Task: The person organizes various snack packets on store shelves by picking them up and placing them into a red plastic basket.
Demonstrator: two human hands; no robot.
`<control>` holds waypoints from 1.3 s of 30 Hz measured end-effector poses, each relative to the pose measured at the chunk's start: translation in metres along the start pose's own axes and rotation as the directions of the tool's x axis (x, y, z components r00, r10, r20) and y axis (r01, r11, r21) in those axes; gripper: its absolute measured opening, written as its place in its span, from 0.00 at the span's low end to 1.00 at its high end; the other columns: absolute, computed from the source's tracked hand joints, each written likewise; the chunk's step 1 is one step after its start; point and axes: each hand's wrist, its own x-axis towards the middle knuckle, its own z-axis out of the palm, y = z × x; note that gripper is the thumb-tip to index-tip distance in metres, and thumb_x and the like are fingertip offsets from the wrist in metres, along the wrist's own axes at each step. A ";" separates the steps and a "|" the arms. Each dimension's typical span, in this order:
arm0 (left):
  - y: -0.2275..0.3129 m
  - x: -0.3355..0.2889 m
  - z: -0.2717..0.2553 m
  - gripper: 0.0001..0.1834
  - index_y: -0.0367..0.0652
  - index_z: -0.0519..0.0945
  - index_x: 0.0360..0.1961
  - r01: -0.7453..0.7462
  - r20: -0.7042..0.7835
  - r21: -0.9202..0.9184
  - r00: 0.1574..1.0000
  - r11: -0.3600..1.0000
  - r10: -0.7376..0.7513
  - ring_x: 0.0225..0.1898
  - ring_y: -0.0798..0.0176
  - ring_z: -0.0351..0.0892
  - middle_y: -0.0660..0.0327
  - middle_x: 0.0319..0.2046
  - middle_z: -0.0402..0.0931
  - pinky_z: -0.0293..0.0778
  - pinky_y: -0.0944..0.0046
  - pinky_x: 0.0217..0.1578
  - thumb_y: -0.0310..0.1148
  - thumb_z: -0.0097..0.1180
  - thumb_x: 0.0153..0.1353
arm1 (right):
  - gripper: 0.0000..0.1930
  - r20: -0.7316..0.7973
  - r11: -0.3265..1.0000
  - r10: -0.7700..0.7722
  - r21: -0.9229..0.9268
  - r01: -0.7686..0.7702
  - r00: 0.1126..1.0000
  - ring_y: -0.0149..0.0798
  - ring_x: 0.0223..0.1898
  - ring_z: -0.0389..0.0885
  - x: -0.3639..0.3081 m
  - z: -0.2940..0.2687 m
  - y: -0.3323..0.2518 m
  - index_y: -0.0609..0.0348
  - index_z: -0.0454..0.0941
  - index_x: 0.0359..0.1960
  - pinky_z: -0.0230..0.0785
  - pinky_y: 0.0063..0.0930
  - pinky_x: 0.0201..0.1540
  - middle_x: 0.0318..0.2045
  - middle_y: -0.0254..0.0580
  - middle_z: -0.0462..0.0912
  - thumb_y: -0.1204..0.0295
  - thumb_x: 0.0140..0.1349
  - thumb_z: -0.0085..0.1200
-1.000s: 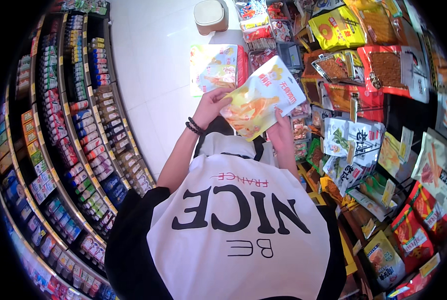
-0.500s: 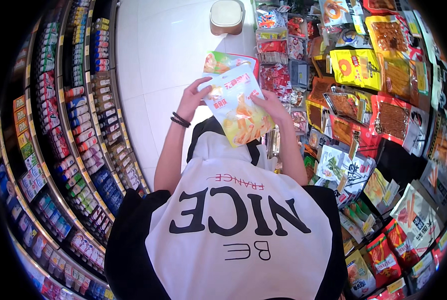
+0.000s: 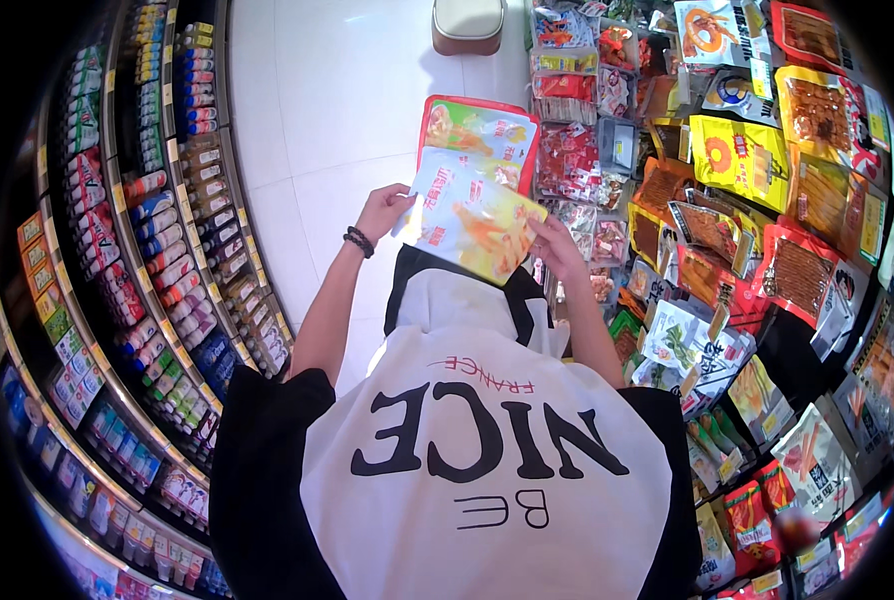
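Observation:
A white, yellow and green snack pouch (image 3: 472, 222) with a printed picture of food is stretched between my hands in front of my chest. My left hand (image 3: 385, 212) pinches its left edge, and a dark beaded bracelet circles that wrist. On the pouch's right edge, the fingers of my right hand (image 3: 559, 250) are closed. Just beyond lies a red-edged, tray-like item (image 3: 433, 112) with a green and white pouch (image 3: 479, 134) in it. The held pouch covers its near part, and I cannot make out what supports it.
To the left, curved shelves (image 3: 229, 190) carry rows of bottles and boxes. The right side is a display crowded with snack packets, including a yellow packet (image 3: 742, 150) and a red packet (image 3: 799, 272). A stool with a pale top (image 3: 467, 18) stands ahead on the white tiled floor (image 3: 307, 110).
The held pouch has turned from a steep slant to a flatter one, and my right hand has moved down its edge. More of the red-edged item behind it now shows.

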 end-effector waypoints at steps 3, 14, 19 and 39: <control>-0.020 0.022 0.013 0.10 0.36 0.76 0.41 0.002 -0.147 -0.054 0.989 0.999 -0.010 0.27 0.78 0.72 0.65 0.25 0.77 0.67 0.76 0.28 0.27 0.52 0.58 | 0.18 -0.130 0.922 -0.177 0.326 0.211 0.975 0.31 0.42 0.76 0.039 -0.014 0.030 0.61 0.67 0.50 0.69 0.30 0.46 0.42 0.39 0.76 0.74 0.57 0.52; -0.034 0.163 0.026 0.15 0.42 0.79 0.41 0.038 -0.406 0.380 0.905 0.924 0.130 0.28 0.66 0.78 0.56 0.26 0.79 0.72 0.66 0.31 0.36 0.54 0.53 | 0.18 -0.344 0.863 -0.367 -0.473 0.178 0.864 0.30 0.33 0.75 0.184 -0.045 -0.012 0.64 0.68 0.47 0.68 0.22 0.35 0.36 0.41 0.77 0.77 0.52 0.52; -0.029 0.182 0.023 0.18 0.44 0.75 0.46 0.093 -0.389 0.424 0.917 0.901 0.088 0.36 0.54 0.79 0.52 0.34 0.79 0.73 0.59 0.38 0.34 0.52 0.52 | 0.27 -0.242 0.652 -0.556 -0.720 0.237 0.795 0.33 0.40 0.75 0.202 -0.070 0.004 0.64 0.57 0.57 0.68 0.26 0.41 0.43 0.45 0.75 0.75 0.55 0.50; -0.087 -0.001 0.088 0.10 0.42 0.78 0.35 -0.069 -0.076 0.784 0.976 0.617 0.205 0.37 0.50 0.77 0.51 0.32 0.78 0.71 0.57 0.40 0.26 0.46 0.54 | 0.13 -0.553 0.994 -0.073 0.023 0.103 0.830 0.34 0.32 0.79 -0.040 -0.120 0.218 0.58 0.68 0.47 0.73 0.26 0.29 0.32 0.41 0.77 0.71 0.59 0.45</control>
